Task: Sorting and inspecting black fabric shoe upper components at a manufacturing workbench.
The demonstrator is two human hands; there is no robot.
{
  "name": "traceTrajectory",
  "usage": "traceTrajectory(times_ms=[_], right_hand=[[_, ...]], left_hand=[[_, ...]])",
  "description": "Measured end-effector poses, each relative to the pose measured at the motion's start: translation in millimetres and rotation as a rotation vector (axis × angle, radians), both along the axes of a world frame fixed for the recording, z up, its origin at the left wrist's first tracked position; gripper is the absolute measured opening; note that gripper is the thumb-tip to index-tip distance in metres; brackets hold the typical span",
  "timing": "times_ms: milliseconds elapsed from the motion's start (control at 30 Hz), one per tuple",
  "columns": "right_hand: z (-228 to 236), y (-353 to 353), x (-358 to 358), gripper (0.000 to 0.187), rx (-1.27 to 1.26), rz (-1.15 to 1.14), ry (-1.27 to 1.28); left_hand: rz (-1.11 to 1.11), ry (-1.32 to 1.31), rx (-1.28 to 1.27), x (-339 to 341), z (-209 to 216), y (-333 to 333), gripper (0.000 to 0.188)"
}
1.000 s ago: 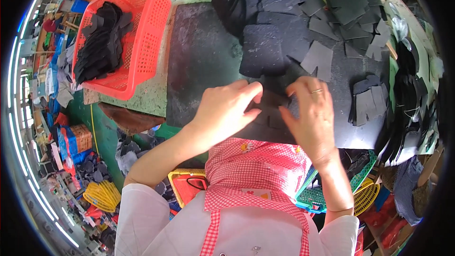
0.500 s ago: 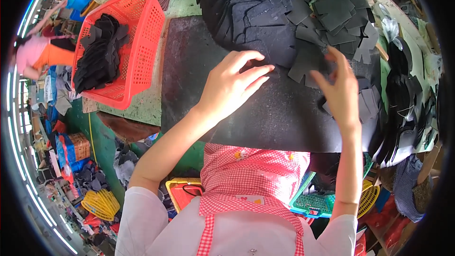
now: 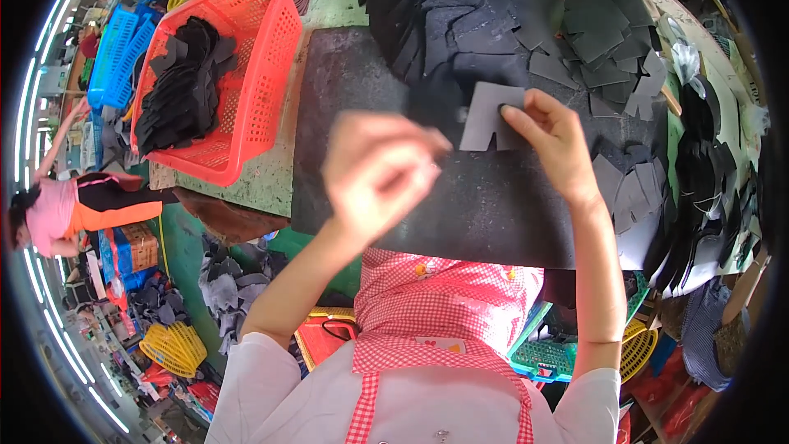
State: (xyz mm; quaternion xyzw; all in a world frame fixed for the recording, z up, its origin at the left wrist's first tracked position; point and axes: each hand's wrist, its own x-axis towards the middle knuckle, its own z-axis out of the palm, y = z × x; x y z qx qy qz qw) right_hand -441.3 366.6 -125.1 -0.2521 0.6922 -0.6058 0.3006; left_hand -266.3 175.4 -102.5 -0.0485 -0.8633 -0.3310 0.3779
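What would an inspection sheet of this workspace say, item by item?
Surface: black mat on a worn, pale green table.
Job's things: notched grey piece in hand; dark pile beyond it; loose flat pieces to the pile's right.
Clutter: red basket holding dark pieces, left of the mat.
Hands: right hand pinches the grey piece; left hand is blurred over the mat, contents unclear.
Cables: nothing seen for certain.
Surroundings: another person and blue baskets at left; yellow baskets lower left.

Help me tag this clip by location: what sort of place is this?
Probably a workshop or small factory: many flat, dark, notched pieces lie in piles on and around a black rectangular mat, and a red perforated plastic basket holds more dark pieces.
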Motion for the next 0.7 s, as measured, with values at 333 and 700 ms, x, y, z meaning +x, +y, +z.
traceTrajectory(times_ms=[333, 700], right_hand=[[31, 30, 66, 0.015, 0.149, 0.086, -0.337], [36, 11, 76, 0.02, 0.52, 0.11, -0.085]], left_hand=[[-0.102, -0.567, 0.248, 23, 9, 24, 0.015], [-0.077, -1.041, 0.565, 40, -2, 22, 0.023]])
